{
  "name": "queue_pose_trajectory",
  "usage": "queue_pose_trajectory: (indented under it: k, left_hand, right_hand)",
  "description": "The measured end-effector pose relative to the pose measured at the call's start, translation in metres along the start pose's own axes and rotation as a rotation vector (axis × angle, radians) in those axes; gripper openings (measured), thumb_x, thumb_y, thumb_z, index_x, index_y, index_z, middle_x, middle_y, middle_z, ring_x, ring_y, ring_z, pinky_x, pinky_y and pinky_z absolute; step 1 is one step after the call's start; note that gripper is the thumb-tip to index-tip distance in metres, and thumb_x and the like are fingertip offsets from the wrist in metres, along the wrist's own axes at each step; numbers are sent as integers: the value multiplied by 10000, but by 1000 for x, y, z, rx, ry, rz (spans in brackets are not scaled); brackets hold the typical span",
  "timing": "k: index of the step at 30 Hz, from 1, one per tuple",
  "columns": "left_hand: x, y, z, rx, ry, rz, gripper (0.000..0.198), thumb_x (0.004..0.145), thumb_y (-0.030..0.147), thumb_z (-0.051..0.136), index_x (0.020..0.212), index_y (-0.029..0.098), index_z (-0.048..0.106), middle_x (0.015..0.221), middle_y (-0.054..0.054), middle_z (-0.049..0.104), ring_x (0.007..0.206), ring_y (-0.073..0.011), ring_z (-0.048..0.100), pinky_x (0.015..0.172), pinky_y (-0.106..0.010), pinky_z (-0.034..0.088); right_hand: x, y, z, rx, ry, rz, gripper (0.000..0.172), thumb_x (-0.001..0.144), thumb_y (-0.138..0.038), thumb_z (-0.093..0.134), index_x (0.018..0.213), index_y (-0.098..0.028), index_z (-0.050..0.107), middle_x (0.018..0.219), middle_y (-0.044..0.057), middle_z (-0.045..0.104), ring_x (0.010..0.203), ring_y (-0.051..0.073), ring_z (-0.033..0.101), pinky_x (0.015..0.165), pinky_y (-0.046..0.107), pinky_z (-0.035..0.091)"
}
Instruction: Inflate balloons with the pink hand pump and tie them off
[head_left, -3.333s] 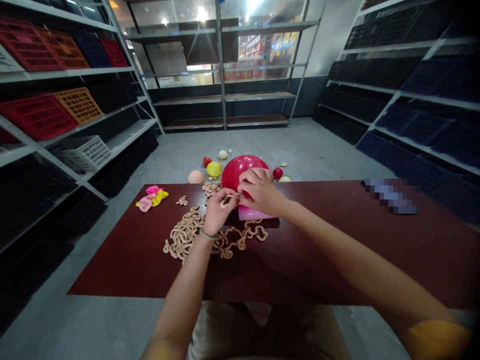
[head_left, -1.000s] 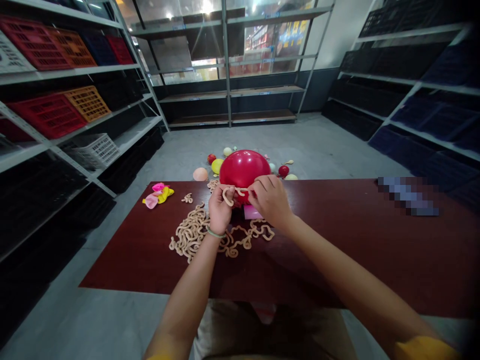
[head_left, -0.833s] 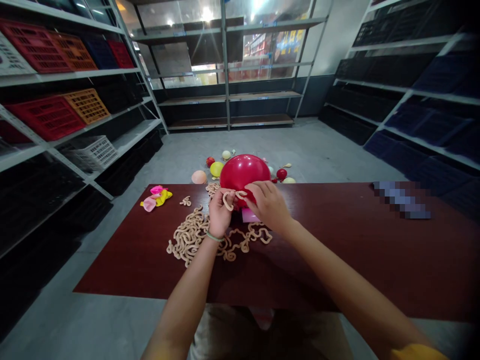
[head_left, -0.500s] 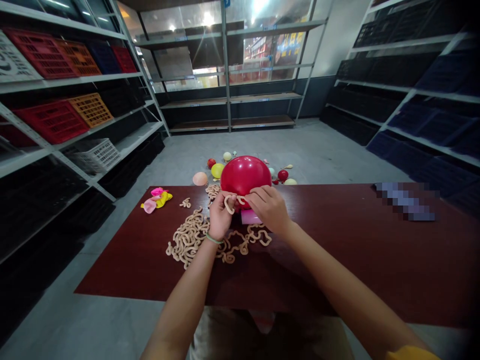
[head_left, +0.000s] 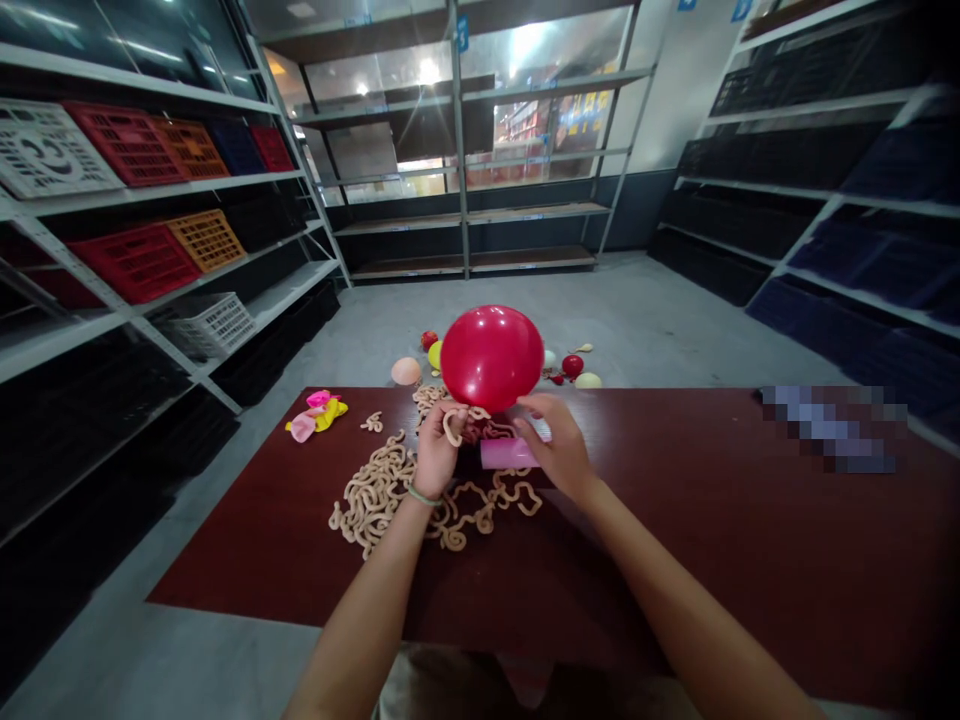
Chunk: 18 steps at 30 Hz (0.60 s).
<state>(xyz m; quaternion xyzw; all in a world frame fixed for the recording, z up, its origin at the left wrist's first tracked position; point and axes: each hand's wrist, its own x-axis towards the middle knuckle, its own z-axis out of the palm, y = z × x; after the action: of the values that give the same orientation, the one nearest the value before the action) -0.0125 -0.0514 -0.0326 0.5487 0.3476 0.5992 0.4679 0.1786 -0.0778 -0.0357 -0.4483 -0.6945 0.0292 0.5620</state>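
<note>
My left hand is closed, pinching a beige curled strand that loops over its fingers. Just behind the fingertips floats or rests a large inflated red balloon; whether the left fingers also grip its neck is hidden. My right hand is apart from the left, its thumb and fingers spread with nothing visible between them. It is beside the right end of a pink cylinder lying on the table, and contact cannot be made out. A heap of beige curled strands surrounds the left wrist, and dark red strands lie behind the cylinder.
The dark red-brown table carries pink and yellow deflated balloons at left and a blurred-out object at right. Small balloons are on the floor beyond. Racks with crates stand at the sides, with bare-looking shelves behind.
My right hand has parted from the left hand and moved right and down, its fingers opening. The left hand keeps its pinch on the beige strand. The camera view has tilted slightly upward.
</note>
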Motion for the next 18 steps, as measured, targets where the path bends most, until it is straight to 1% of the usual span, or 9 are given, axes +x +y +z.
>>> queue_pose_trajectory:
  k: [2, 4, 5, 7, 9, 12, 15, 17, 18]
  left_hand:
    - [-2, -6, 0, 38, -56, 18, 289, 855, 447, 683, 855, 167, 612, 740, -12, 637, 643, -126, 583, 621, -242, 468]
    - [-5, -13, 3, 85, -147, 28, 261, 886, 425, 649, 874, 165, 634, 784, -33, 665, 702, -142, 605, 664, -252, 475]
    - [-7, -17, 4, 111, -190, 34, 249, 897, 412, 634, 884, 163, 645, 802, -41, 675, 718, -146, 610, 671, -252, 474]
    - [-11, -22, 7, 171, -266, 62, 225, 907, 382, 625, 898, 161, 666, 838, -54, 688, 742, -151, 614, 685, -254, 474]
    - [-13, -25, 11, 219, -342, 104, 199, 900, 353, 639, 913, 159, 683, 872, -65, 702, 768, -157, 621, 721, -263, 482]
    - [-17, -22, 18, 230, -431, 107, 196, 892, 343, 650, 925, 155, 696, 896, -78, 717, 778, -164, 635, 746, -276, 498]
    - [-18, -19, 22, 188, -456, 75, 213, 896, 354, 643, 947, 155, 698, 916, -91, 722, 817, -182, 662, 763, -295, 525]
    - [-15, -19, 19, 179, -460, 102, 223, 899, 342, 639, 1031, 170, 692, 1027, -106, 710, 928, -202, 674, 842, -327, 537]
    - [-12, -18, 16, 181, -442, 128, 256, 903, 333, 635, 1110, 188, 673, 1114, -113, 686, 997, -211, 667, 883, -345, 537]
  right_hand:
    - [2, 10, -1, 228, 98, 263, 513, 860, -363, 672, 1341, -312, 499, 1243, 78, 580, 1065, 213, 605, 883, 414, 547]
    - [5, 14, -1, 479, 155, 466, 806, 777, -422, 746, 1465, -378, 328, 1414, 86, 471, 1190, 237, 570, 920, 440, 547]
    - [7, 13, -1, 605, 153, 519, 928, 746, -437, 768, 1503, -413, 232, 1488, 85, 404, 1259, 249, 534, 948, 458, 538]
    - [10, 7, -1, 826, 117, 546, 1071, 731, -444, 777, 1534, -461, 70, 1576, 72, 305, 1352, 263, 465, 986, 488, 520]
    - [11, -4, -1, 961, 93, 533, 1123, 738, -427, 774, 1535, -480, -16, 1611, 58, 257, 1394, 268, 421, 1006, 510, 509]
    - [14, -18, -3, 1028, 149, 534, 1142, 731, -382, 783, 1528, -502, -27, 1636, 34, 208, 1425, 269, 380, 1032, 522, 491]
    - [18, -23, -7, 1063, 217, 544, 1096, 732, -339, 774, 1527, -505, 38, 1639, 23, 203, 1431, 270, 371, 1051, 520, 477]
    - [20, -20, -11, 1070, 269, 548, 1058, 738, -329, 763, 1524, -503, 77, 1635, 23, 215, 1425, 271, 379, 1050, 521, 477]
    - [22, -18, -14, 1060, 303, 549, 1041, 743, -331, 757, 1521, -506, 88, 1636, 21, 212, 1424, 270, 381, 1046, 523, 479]
